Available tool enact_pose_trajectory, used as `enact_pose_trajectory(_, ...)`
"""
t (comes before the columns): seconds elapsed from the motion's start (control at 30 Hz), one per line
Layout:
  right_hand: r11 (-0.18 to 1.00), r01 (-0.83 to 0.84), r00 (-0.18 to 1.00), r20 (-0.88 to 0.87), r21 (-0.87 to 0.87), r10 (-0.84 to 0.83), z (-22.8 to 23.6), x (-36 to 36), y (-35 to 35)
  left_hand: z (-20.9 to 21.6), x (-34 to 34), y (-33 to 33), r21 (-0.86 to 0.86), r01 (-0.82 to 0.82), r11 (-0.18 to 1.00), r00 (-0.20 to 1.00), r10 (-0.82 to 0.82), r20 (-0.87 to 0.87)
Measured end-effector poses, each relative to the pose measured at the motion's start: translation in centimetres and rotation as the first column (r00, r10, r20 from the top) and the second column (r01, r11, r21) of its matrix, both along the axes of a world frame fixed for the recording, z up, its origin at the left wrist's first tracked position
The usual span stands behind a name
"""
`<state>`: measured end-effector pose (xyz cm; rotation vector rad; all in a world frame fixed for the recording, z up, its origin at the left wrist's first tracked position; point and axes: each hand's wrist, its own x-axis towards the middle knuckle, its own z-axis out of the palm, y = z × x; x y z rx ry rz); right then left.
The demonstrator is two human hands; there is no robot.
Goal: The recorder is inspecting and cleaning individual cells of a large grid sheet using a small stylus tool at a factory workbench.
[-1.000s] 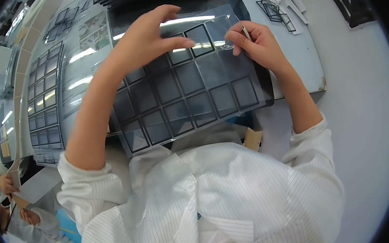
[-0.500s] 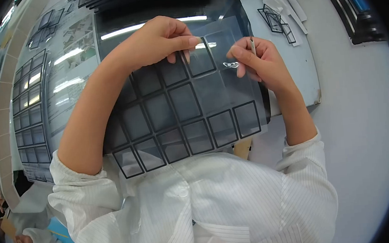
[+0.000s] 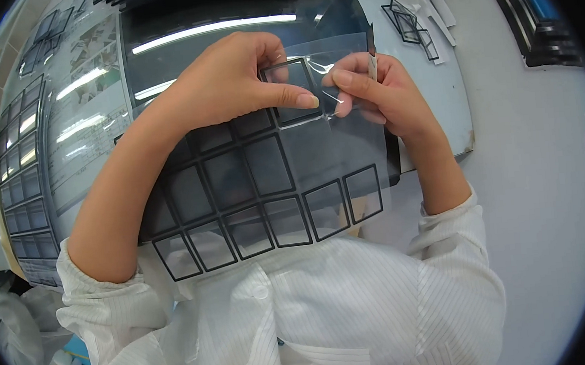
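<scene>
Fingers of the left hand (image 3: 228, 84) press down on a clear sheet (image 3: 264, 178) printed with black square frames, thumb flat along one frame's lower edge; the right hand (image 3: 382, 98) is pinched shut on thin tweezers (image 3: 371, 61), thumb and forefinger also nipping the film just beside that frame; the sheet is held up over the grey table (image 3: 449, 99), its lower edge hanging near the white coat (image 3: 304, 313); loose frames (image 3: 407, 26) lie farther right; open floor (image 3: 536, 182) beyond the table's edge.
</scene>
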<state>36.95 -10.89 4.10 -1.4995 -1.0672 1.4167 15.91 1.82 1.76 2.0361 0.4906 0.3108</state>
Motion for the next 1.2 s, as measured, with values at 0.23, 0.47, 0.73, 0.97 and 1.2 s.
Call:
enact_pose_trajectory(0.23,0.999,-0.026,0.999,0.041,0.023,0.026,-0.1,-0.4,0.0,0.4,-0.4,0.3,-0.114,0.054,0.992,0.996,-0.062,-0.066)
enact_pose_trajectory(0.47,0.999,-0.002,0.999,0.045,0.038,0.001,-0.3,-0.3,-0.1,0.4,-0.5,0.5,-0.122,0.084,0.989,0.993,-0.093,-0.076)
enact_pose_trajectory(0.73,1.000,-0.014,1.000,0.014,0.008,0.014,0.1,-0.3,-0.1,-0.4,-0.5,0.6,-0.189,0.088,0.978,0.995,-0.080,0.053)
enact_pose_trajectory(0.97,0.999,0.037,0.999,0.027,0.019,-0.037,0.0,-0.1,-0.2,0.3,-0.3,0.0,-0.342,0.008,0.940,1.000,-0.014,-0.014)
enact_pose_trajectory(1.2,0.997,0.083,0.994,-0.066,-0.005,-0.083,-0.1,0.0,-0.1,0.1,-0.4,-0.2,-0.342,-0.007,0.940,1.000,0.000,-0.020)
